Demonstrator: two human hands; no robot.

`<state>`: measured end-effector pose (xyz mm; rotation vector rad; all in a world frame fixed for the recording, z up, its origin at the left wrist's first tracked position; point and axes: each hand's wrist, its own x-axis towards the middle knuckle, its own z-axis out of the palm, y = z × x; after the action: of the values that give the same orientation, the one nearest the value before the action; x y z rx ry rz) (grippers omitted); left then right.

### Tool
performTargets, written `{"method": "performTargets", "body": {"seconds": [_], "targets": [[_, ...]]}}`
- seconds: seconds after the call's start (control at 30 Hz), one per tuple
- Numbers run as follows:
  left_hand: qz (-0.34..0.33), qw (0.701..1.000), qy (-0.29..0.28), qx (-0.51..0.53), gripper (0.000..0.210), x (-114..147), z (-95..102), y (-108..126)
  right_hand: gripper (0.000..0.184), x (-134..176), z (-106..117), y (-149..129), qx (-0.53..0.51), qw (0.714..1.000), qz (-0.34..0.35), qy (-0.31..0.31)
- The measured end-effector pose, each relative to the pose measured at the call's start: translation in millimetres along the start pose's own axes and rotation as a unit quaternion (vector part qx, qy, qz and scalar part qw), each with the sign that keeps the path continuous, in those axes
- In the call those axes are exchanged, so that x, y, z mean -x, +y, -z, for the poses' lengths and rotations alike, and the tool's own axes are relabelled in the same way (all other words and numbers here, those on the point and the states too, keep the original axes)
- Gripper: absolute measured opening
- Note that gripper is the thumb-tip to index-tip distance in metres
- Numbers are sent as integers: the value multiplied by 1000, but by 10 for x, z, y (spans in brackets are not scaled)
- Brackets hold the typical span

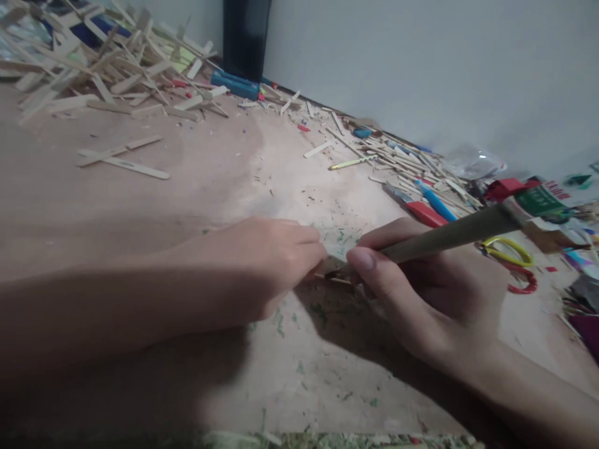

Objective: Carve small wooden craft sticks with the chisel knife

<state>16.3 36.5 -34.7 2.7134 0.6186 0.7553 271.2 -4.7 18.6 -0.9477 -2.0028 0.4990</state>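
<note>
My right hand (421,293) is closed in a pen-like grip round a long wooden-handled tool (449,234), which slants up to the right. Its dark tip points down at a thin wooden strip (340,280) close to the tabletop. From the left, my left hand (281,259) reaches in with fingers pressed together at the other end of that strip. Those fingertips are partly hidden, and the tool's tip is too small to tell its exact kind. Green flecks lie on the wooden table (210,193) around both hands.
A heap of craft sticks (107,75) fills the back left, with two crossed sticks (124,157) before it. More sticks (397,156) lie along the wall. Right of centre are a red-handled cutter (423,213), a blue pen (435,199) and yellow-and-red-handled scissors (512,251).
</note>
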Motion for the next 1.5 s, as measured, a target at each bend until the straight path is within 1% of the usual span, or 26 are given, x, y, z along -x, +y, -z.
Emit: {"method": "performTargets", "body": {"seconds": [0.1,0.17,0.23,0.37,0.47,0.53,0.63,0.7,0.77,0.83,0.9,0.93,1.0,1.1,1.17,1.23,1.33,1.5], "targets": [[-27,999,21,7,26,25,54,37,32,-14,18,-26,-1,1000,-8,18],[-34,999,20,11,31,30,126,69,36,-40,62,-35,-4,999,-18,26],[-30,999,10,13,35,27,204,92,37,-87,136,-36,-7,999,-30,21],[-15,1000,-13,-3,37,23,286,100,22,-196,298,-21,-13,997,-68,-36],[-17,999,-30,-31,37,30,297,113,19,-235,349,10,-64,988,-120,-75],[-6,999,-37,-30,36,34,312,137,17,-237,349,35,-87,982,-139,-97],[0,999,-48,-13,39,34,342,161,14,-226,339,63,-84,979,-136,-125],[-20,999,-39,-11,41,31,345,149,14,-217,338,74,-82,978,-132,-136],[-33,999,-25,-17,39,31,335,121,16,-211,340,81,-82,978,-131,-142],[-31,999,-34,-25,35,38,331,99,17,-209,338,82,-84,977,-132,-143],[-16,998,-55,-24,33,47,339,98,21,-219,326,70,-89,976,-132,-146],[-13,998,-57,-24,33,51,346,104,25,-231,314,55,-94,976,-133,-145],[-9,998,-54,-31,33,57,350,116,38,-265,281,9,-106,975,-141,-132],[-3,998,-46,-50,33,66,314,104,60,-300,220,-71,-116,974,-168,-94],[-12,999,-27,-37,35,76,263,72,65,-278,182,-90,-114,974,-178,-81],[-29,999,-5,-21,37,88,208,36,60,-211,154,-63,-118,977,-164,-61],[-32,999,6,-14,36,102,149,10,48,-81,134,22,-105,987,-114,-33],[-23,1000,14,-16,36,94,159,60,46,24,140,83,-29,997,-53,-42]]}}
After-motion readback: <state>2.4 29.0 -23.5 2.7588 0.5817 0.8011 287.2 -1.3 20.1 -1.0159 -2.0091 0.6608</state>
